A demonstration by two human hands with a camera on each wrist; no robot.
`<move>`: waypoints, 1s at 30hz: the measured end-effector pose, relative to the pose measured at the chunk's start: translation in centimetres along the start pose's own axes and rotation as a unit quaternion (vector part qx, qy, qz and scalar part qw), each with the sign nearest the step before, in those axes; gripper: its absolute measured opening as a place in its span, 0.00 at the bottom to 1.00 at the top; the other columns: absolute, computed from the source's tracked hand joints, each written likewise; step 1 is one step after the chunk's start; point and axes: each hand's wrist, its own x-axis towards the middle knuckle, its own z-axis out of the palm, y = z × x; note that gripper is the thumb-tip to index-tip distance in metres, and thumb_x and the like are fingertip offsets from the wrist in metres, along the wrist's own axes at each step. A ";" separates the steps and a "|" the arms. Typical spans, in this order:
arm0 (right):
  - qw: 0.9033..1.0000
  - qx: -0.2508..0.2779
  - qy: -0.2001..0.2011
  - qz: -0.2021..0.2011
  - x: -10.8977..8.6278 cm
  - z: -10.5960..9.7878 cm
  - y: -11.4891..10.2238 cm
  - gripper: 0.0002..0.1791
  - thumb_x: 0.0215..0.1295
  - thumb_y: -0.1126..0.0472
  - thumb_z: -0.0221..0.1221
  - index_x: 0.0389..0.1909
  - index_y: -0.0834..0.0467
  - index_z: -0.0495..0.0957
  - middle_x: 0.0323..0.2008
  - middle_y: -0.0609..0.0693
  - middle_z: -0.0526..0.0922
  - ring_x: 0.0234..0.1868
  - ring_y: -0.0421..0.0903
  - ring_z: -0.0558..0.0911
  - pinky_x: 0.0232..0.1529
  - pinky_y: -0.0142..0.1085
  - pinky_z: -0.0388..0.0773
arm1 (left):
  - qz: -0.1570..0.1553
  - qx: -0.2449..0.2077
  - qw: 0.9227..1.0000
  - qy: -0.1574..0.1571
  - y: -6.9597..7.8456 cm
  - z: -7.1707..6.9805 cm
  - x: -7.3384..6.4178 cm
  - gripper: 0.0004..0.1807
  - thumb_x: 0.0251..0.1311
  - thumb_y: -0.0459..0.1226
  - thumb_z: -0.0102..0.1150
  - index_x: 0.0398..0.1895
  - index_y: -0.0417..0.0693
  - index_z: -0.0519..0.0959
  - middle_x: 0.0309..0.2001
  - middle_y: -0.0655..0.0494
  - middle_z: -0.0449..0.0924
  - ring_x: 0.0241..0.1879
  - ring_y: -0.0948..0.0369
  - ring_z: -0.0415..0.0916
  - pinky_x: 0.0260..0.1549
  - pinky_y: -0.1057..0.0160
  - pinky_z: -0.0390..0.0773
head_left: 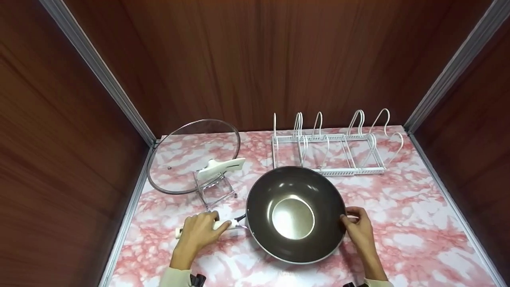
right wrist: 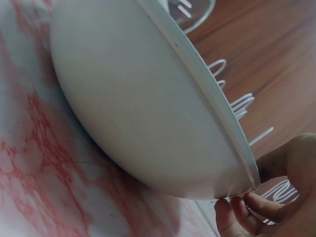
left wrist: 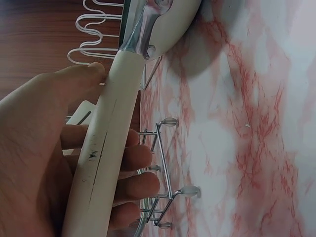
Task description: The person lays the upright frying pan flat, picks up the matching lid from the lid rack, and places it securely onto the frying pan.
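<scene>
A deep wok [head_left: 295, 217], dark inside and cream outside, is at the front middle in the head view. My left hand [head_left: 200, 230] grips its cream handle [left wrist: 106, 143], fingers wrapped underneath and thumb along the top. On the opposite side my right hand [head_left: 359, 229] pinches the wok's rim, thumb on the inside and fingers against the outer wall [right wrist: 148, 108]. In the right wrist view the wok's underside is close over the marbled surface. Just beyond the left hand stands a small chrome wire stand [head_left: 217, 191] bearing a glass lid [head_left: 179, 159] with a cream handle.
A white wire rack [head_left: 328, 172] with upright looped dividers stands at the back right, right behind the wok. Pink-and-white marbled tabletop [head_left: 414, 239] extends around everything. Dark wood panels [head_left: 255, 67] with grey metal edging enclose the back and both sides.
</scene>
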 end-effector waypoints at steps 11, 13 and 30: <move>0.996 -0.018 0.066 -0.053 0.5 -0.4 -1.1 0.10 0.69 0.68 0.61 0.49 0.65 0.82 0.39 0.48 0.83 0.34 0.35 0.78 0.37 0.25 0.75 | 0.017 -0.012 0.999 0.044 -0.1 0.1 0.4 0.15 0.69 0.50 0.66 0.28 0.54 0.80 0.20 0.63 0.78 0.17 0.58 0.74 0.18 0.57 0.70; 0.996 -0.010 0.068 -0.056 0.5 -0.4 -1.2 0.10 0.69 0.69 0.61 0.49 0.66 0.82 0.38 0.47 0.83 0.34 0.34 0.78 0.37 0.25 0.75 | 0.020 -0.014 0.998 0.054 -0.1 0.1 0.5 0.14 0.68 0.47 0.67 0.26 0.55 0.78 0.20 0.63 0.77 0.18 0.57 0.75 0.18 0.56 0.71; 0.996 0.041 0.048 -0.070 0.7 0.2 -2.6 0.10 0.71 0.68 0.65 0.47 0.70 0.80 0.31 0.42 0.82 0.31 0.33 0.78 0.33 0.25 0.77 | 0.042 -0.054 0.990 0.120 -0.4 0.2 1.1 0.09 0.67 0.37 0.69 0.28 0.53 0.80 0.26 0.60 0.82 0.23 0.57 0.81 0.23 0.54 0.80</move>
